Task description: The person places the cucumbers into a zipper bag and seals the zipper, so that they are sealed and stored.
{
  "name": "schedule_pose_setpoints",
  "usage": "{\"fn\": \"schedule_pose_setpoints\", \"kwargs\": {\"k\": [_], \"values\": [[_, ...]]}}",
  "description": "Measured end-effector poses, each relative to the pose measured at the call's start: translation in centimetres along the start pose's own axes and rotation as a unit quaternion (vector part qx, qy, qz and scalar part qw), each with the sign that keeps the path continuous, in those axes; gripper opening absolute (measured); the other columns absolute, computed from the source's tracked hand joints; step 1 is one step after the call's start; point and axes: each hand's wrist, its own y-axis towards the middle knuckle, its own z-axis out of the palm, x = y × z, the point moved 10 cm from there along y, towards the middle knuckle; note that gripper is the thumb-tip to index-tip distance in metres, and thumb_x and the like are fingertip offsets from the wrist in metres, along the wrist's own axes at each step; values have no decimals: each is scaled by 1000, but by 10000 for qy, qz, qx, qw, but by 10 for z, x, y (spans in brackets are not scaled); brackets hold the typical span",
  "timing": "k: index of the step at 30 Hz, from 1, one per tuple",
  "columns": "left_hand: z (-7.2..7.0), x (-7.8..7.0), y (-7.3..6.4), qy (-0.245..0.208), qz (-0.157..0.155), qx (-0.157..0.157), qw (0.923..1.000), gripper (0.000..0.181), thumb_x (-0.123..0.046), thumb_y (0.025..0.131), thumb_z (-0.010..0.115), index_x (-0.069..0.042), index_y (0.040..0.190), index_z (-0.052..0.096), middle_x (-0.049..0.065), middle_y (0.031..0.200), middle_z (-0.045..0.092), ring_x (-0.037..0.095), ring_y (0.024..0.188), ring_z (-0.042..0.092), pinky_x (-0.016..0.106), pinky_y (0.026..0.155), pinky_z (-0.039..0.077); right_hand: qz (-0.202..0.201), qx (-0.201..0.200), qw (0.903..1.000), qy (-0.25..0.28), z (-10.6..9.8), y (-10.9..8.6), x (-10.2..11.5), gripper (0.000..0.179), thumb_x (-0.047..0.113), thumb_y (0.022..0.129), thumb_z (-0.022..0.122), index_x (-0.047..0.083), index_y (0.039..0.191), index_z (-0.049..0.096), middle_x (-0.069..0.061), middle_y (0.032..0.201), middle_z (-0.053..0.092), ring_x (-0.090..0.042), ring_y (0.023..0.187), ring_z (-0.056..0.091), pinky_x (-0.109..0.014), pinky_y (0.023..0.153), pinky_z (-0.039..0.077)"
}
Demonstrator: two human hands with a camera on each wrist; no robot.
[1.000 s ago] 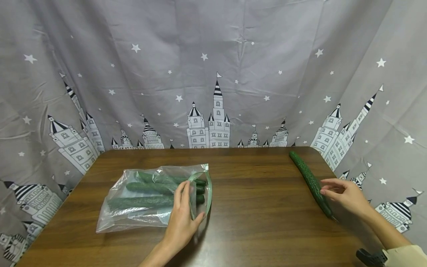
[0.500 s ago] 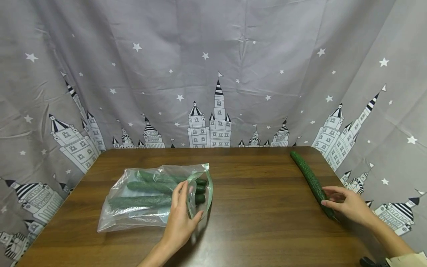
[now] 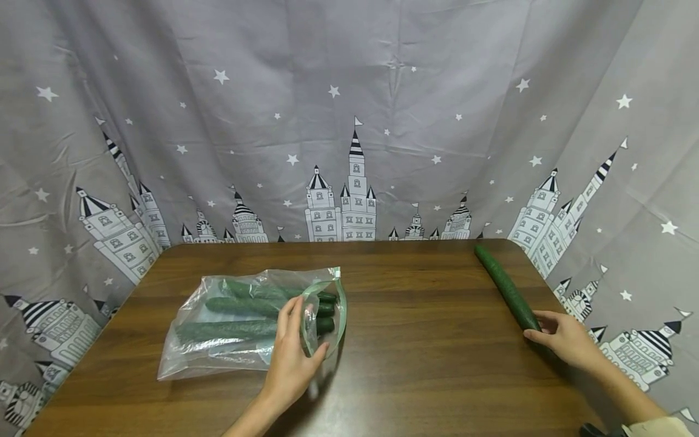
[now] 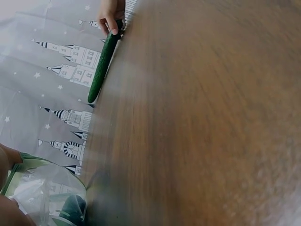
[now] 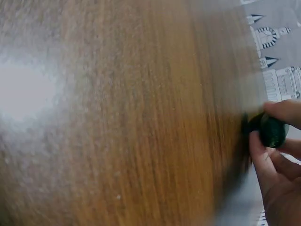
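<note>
A zip-top plastic bag (image 3: 185,358) with a green rim lies on the left of the table, its mouth facing right. Inside it show 3 cucumbers (image 3: 240,329), lying lengthwise. My left hand (image 3: 292,358) holds the bag at its parted mouth, fingers over the upper film and thumb by the rim. On the right, my right hand (image 3: 565,338) grips another cucumber (image 3: 505,285) near its front end, thumb on one side and fingers on the other. That front end is hidden by the hand in the head view; the right wrist view shows the cucumber (image 5: 273,132) end-on between thumb and fingers.
The brown wooden table (image 3: 415,364) spans the space between the hands. A grey curtain (image 3: 415,121) with castles and stars hangs right behind the table and along both sides.
My right hand has come down and forward onto the cucumber's front end and now grips it. The cucumber's front end has shifted slightly. My left hand stays at the bag's mouth.
</note>
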Motion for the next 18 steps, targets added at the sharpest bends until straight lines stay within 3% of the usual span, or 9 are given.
{"fn": "schedule_pose_setpoints", "kwargs": {"k": [2, 3, 4, 6, 8, 9, 12, 15, 18], "values": [[-1, 1, 0, 6, 10, -13, 10000, 103, 10, 69, 89, 9, 155, 31, 27, 153, 34, 47, 127, 51, 53, 99, 53, 331, 131, 9949, 948, 2, -3, -10, 61, 18, 96, 76, -23, 134, 50, -20, 97, 75, -22, 82, 72, -33, 67, 59], [-1, 2, 0, -45, -11, 6, 10000, 103, 11, 70, 88, 9, 155, 31, 26, 153, 34, 43, 117, 57, 49, 93, 58, 484, 189, 9862, 1573, 3, -4, -15, 61, 14, 99, 72, -25, 137, 46, -19, 98, 75, -19, 82, 72, -30, 68, 60], [-1, 3, 0, -101, -54, 31, 9999, 102, 11, 70, 87, 9, 155, 31, 26, 154, 34, 37, 107, 62, 43, 86, 61, 622, 251, 9711, 2289, 4, -6, -19, 59, 10, 101, 69, -27, 138, 41, -17, 98, 75, -16, 83, 73, -28, 70, 61], [0, 6, 0, -268, -155, 109, 9995, 100, 13, 72, 84, 9, 156, 29, 24, 155, 32, 24, 88, 61, 33, 72, 61, 806, 300, 9237, 3733, 7, -8, -27, 47, 2, 103, 62, -25, 137, 45, -13, 103, 73, -15, 89, 73, -28, 80, 62], [1, 9, 0, -539, -257, 209, 9980, 98, 15, 74, 78, 8, 158, 28, 23, 157, 30, 16, 71, 52, 26, 57, 56, 819, 324, 8724, 4809, 7, -10, -31, 30, -5, 103, 58, -14, 132, 58, -6, 110, 69, -18, 98, 73, -31, 90, 59], [1, 11, 0, -714, -327, 253, 9966, 97, 16, 75, 76, 7, 158, 26, 23, 158, 28, 15, 69, 50, 23, 52, 53, 748, 335, 8536, 5145, 6, -10, -32, 25, -7, 103, 56, -6, 127, 65, -3, 111, 67, -20, 99, 73, -31, 91, 58], [2, 14, -1, -1070, -434, 295, 9929, 96, 18, 76, 69, 6, 160, 25, 22, 160, 25, 25, 91, 57, 22, 55, 55, 554, 404, 8047, 5897, 4, -10, -30, 34, -11, 103, 52, 11, 111, 75, -2, 114, 66, -25, 102, 73, -33, 95, 56], [0, 16, -2, -1266, -469, 243, 9905, 95, 19, 75, 67, 4, 160, 26, 22, 161, 24, 35, 109, 53, 23, 58, 56, 277, 578, 7773, 6259, 1, -9, -20, 38, -13, 104, 46, 9, 114, 75, -6, 116, 67, -28, 104, 72, -33, 96, 55], [-2, 17, -2, -1354, -462, 154, 9896, 96, 20, 74, 65, 3, 160, 27, 21, 161, 24, 33, 103, 53, 22, 55, 54, -23, 827, 7525, 6533, -2, -8, -6, 42, -15, 105, 39, 3, 120, 74, -11, 120, 67, -30, 108, 71, -33, 98, 54]]}}
